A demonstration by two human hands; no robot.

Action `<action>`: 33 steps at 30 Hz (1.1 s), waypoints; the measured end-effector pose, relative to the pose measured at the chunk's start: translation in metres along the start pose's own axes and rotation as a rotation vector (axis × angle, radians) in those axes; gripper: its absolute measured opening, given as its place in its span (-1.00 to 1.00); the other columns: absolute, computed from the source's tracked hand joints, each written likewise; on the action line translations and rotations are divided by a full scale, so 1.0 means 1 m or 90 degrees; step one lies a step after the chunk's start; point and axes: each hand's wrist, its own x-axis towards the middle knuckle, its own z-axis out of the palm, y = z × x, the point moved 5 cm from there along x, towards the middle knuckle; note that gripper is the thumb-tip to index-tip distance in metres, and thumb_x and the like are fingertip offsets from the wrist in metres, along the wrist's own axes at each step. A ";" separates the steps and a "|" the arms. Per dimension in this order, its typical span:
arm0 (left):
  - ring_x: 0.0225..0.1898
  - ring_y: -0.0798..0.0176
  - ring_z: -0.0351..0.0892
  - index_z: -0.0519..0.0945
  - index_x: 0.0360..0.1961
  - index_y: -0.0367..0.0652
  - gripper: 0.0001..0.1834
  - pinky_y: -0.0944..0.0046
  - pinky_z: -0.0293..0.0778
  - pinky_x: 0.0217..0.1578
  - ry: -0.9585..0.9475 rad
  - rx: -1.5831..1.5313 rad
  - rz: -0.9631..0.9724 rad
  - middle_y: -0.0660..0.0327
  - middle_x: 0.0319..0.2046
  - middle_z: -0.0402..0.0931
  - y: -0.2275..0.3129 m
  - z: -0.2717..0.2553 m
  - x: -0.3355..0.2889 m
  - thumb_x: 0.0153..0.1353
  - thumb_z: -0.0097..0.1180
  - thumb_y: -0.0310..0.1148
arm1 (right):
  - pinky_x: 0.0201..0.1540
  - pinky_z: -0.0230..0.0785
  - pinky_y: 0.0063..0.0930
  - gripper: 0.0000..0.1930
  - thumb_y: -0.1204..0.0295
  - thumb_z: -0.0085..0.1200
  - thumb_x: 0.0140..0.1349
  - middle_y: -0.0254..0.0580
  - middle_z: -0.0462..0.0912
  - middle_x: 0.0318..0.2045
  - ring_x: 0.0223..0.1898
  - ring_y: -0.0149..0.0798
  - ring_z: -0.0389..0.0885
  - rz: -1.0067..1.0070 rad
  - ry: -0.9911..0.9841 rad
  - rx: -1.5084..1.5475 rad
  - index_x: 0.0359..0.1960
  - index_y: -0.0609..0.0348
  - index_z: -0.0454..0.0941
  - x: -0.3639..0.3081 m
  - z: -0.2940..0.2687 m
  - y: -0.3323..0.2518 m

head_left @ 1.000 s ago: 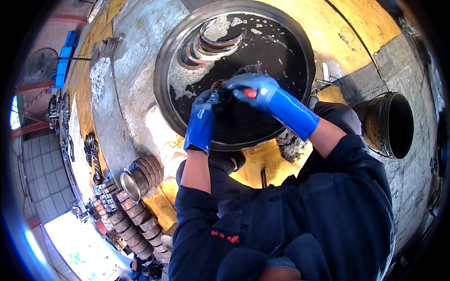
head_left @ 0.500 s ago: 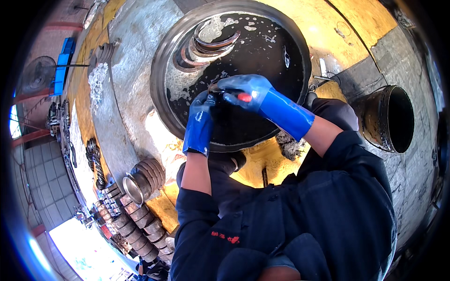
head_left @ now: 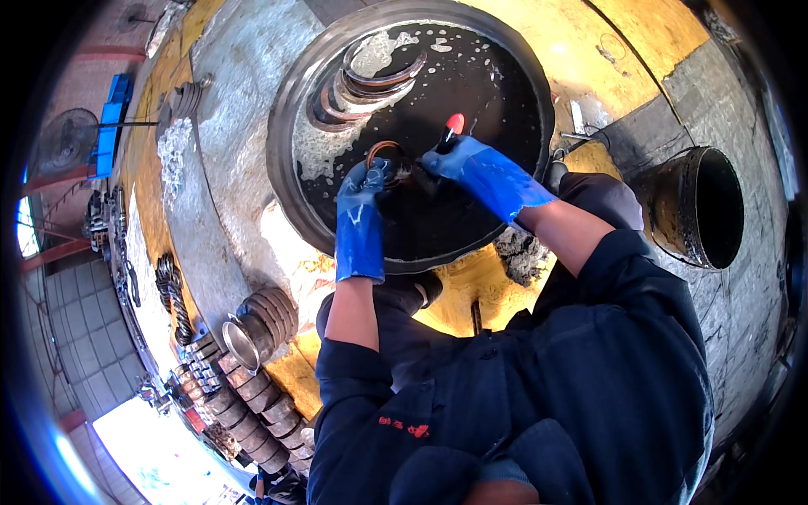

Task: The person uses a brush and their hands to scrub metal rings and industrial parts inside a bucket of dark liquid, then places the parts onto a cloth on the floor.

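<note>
In my left hand (head_left: 360, 187), gloved in blue, a coppery curved metal bearing shell (head_left: 384, 145) is gripped over a wide round basin (head_left: 286, 168) of dark liquid. My right hand (head_left: 459, 160), also in a blue glove, is closed around a brush (head_left: 454, 124) with a black handle and red end. Its dark head points down toward the shell, and its bristles are hard to make out against the liquid. Several more curved bearing shells (head_left: 387, 82) lie in the basin's far left part, among pale foam.
A blackened open bucket (head_left: 673, 210) lies to the right of the basin. At left, ribbed metal rings (head_left: 268, 316) and stacked rusty curved pieces (head_left: 252, 404) stand on the floor. A heap of grey sludge (head_left: 522, 252) sits by the basin's near right edge.
My right hand has drawn away from the left and turned, so the brush's red end now points up. More of the shell in my left hand shows.
</note>
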 end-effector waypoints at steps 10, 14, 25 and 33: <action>-0.10 0.36 0.65 0.65 0.08 -0.22 -0.71 0.35 0.56 -0.08 -0.012 -0.018 -0.155 0.20 -0.15 0.70 -0.031 0.003 0.013 0.45 0.13 -0.30 | -0.06 0.54 -0.39 -0.63 0.15 0.23 0.25 -0.15 0.78 -0.23 -0.19 -0.28 0.73 -0.064 0.039 0.314 -0.07 0.15 0.73 0.009 -0.015 -0.004; -0.10 0.34 0.66 0.65 0.07 -0.23 -0.72 0.33 0.56 -0.06 -0.075 0.057 -0.039 0.20 -0.15 0.70 -0.020 -0.001 0.004 0.45 0.11 -0.32 | -0.03 0.52 -0.42 -0.67 0.23 0.22 0.26 -0.22 0.76 -0.23 -0.17 -0.39 0.68 -0.135 0.026 0.310 -0.06 0.18 0.72 0.009 -0.005 -0.018; -0.09 0.30 0.66 0.69 -0.01 -0.24 -0.75 0.28 0.54 0.03 -0.101 0.043 0.004 0.18 -0.15 0.70 0.006 0.000 -0.007 0.44 0.04 -0.41 | -0.08 0.58 -0.10 -0.63 0.06 0.13 0.31 -0.07 0.74 -0.22 -0.12 0.06 0.72 -0.342 -0.072 -0.315 0.07 -0.13 0.63 -0.047 0.023 -0.054; -0.07 0.30 0.66 0.72 -0.05 -0.25 -0.76 0.30 0.57 0.02 -0.096 0.094 0.073 0.16 -0.11 0.69 0.015 0.001 -0.007 0.38 0.06 -0.47 | 0.00 0.55 -0.02 -0.62 0.08 0.16 0.28 -0.17 0.72 -0.01 0.00 0.02 0.70 -0.237 0.117 -0.414 0.11 -0.23 0.58 -0.025 0.003 -0.040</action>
